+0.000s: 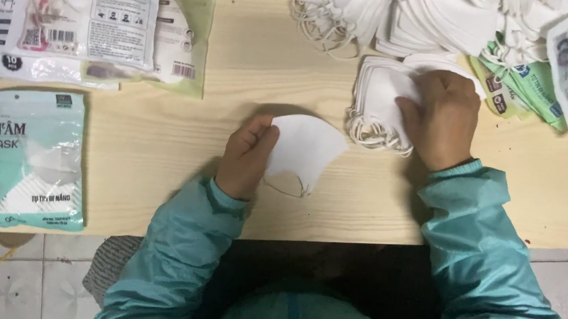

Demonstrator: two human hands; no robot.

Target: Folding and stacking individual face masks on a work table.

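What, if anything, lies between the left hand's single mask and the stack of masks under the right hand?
Nothing visible. The left hand holds a single white mask flat on the table; only bare wood separates it from the mask stack under the right hand.

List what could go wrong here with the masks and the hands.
1. The teal packet overhangs the table edge at the near left corner; a nudge might drop it to the floor.
2. The right hand presses on a small stack with loose ear loops; lifting one mask may drag others along.
3. The single mask by the left hand lies close to the near edge and could slide off.
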